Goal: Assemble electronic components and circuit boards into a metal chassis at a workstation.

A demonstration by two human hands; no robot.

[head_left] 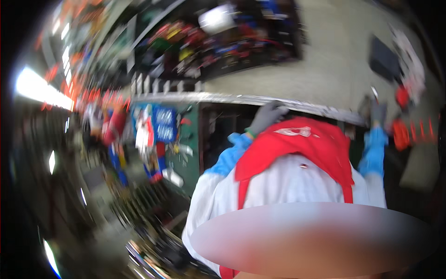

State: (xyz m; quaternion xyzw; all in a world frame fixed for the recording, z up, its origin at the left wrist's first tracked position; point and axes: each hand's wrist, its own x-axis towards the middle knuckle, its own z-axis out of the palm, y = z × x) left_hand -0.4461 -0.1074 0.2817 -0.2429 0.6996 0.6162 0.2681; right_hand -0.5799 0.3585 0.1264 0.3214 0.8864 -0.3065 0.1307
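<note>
Both gloved: left hand point(268, 117), right hand point(379, 113) | grip: cannot tell | surface point(332, 56) ahead of hands | work done/remaining: indeterminate, blurred

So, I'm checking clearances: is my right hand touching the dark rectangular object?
Apart. The head view, though blurred, shows a strip of grey surface between your right hand and the dark rectangular object.

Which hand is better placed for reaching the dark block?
Right, probably: the right hand is clearly nearer the dark block; the left hand is farther left, by the near edge of the table. Blur hides whether either grip is free.
</note>
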